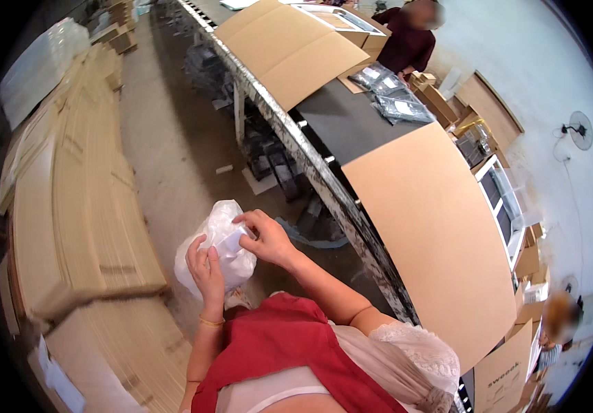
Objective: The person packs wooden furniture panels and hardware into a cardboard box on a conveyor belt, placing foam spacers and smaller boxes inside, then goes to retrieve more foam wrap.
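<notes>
In front of my body is a puffy white plastic bag (196,256), crumpled and partly see-through. My left hand (205,274) holds its near left side, fingers bent against the plastic. On the bag's right side, my right hand (269,237) pinches a small smooth white slip (231,242) that lies against the plastic between both hands. The bag's contents cannot be made out.
Tall stacks of flat brown cardboard (83,206) line the left. At right runs a long conveyor table (351,131) bearing a large cardboard sheet (434,234) and plastic-wrapped packs (403,109). Dark pieces lie beneath it. A co-worker (410,41) stands beyond its far side.
</notes>
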Motion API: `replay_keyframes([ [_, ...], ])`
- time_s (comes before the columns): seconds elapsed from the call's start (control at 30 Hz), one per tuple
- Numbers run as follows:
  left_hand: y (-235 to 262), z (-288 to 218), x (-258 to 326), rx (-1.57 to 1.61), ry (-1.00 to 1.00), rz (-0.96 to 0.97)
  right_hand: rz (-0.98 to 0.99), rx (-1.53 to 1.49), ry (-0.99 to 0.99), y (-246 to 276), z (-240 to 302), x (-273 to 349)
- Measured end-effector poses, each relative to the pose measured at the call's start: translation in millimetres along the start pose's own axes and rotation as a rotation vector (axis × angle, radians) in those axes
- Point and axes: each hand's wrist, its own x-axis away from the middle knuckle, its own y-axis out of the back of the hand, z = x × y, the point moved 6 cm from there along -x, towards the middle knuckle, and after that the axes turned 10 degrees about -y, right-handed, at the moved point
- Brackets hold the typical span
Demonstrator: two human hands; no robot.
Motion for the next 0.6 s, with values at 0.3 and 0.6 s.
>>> replay_keyframes([
  [0.3,-79,109,-199,0.269,0.163,0.071,-0.145,-0.248,-0.16,98,-48,-196],
  [0.6,-119,211,-374,0.453,0.395,-0.105,-0.716,-1.15,-0.311,265,-178,-400],
])
